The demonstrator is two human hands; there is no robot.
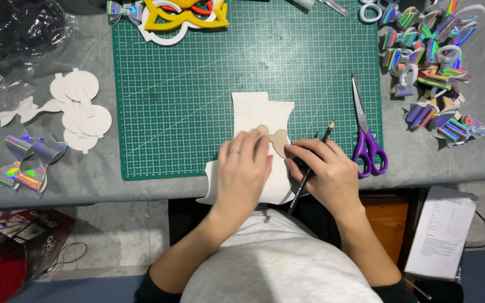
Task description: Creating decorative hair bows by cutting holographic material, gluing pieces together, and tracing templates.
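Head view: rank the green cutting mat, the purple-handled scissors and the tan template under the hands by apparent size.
1. Green cutting mat, by far the largest.
2. Purple-handled scissors.
3. Tan template, smallest, though the left hand partly covers it.

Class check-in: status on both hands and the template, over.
Left hand pressing tan template onto white sheet. Right hand gripping pencil at template edge. Scissors alongside, clear.

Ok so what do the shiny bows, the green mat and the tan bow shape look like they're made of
Shiny bows: probably holographic faux leather or foil, going by the rainbow sheen. Green mat: likely matte rubbery plastic, printed with a grid. Tan bow shape under the left hand: seems thin card, flat and dull.
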